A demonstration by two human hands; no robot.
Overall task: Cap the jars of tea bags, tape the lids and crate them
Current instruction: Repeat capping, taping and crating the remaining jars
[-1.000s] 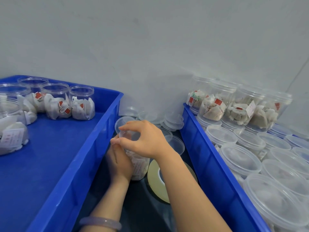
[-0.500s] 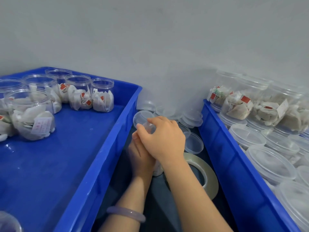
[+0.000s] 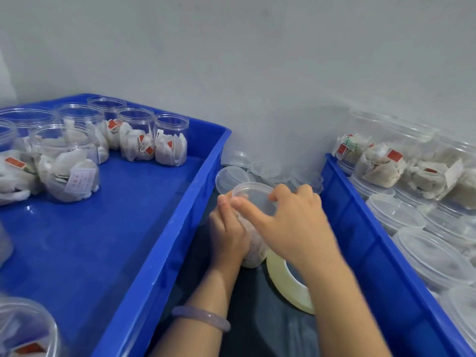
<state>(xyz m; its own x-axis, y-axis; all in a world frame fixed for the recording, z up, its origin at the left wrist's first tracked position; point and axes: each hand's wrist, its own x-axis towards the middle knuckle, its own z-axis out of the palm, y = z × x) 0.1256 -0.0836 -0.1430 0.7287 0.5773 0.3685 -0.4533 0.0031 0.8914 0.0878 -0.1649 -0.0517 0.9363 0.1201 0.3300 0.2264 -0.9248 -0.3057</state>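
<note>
Head view: a clear jar [image 3: 253,249] of tea bags is held upright in the gap between two blue crates. Whether it stands on the dark tabletop [image 3: 247,320] or is held just above it cannot be told. The jar's body is grasped from the left by the left hand [image 3: 226,235], whose fingers are wrapped round it. A clear lid [image 3: 253,198] is seated on the jar's mouth and is grasped by the right hand [image 3: 291,222]: the thumb is laid along the near rim and the curled fingers are hooked over the far rim. Whether the lid is fully closed cannot be told. A pale bracelet [image 3: 201,316] is worn on the left wrist.

A roll of tape [image 3: 288,287] is laid flat on the tabletop just beside the jar, to its right, and is partly covered by the right forearm. Loose lids [image 3: 270,171] are piled behind the jar, against the grey wall [image 3: 231,60].

In the left crate [image 3: 164,253], open jars [image 3: 170,144] filled with tea bags are stood along the far end, and part of another is seen at the near left corner. In the right crate [image 3: 373,253], capped jars [image 3: 394,213] are packed upright, and a second layer of filled jars is stacked on them at the far end.
</note>
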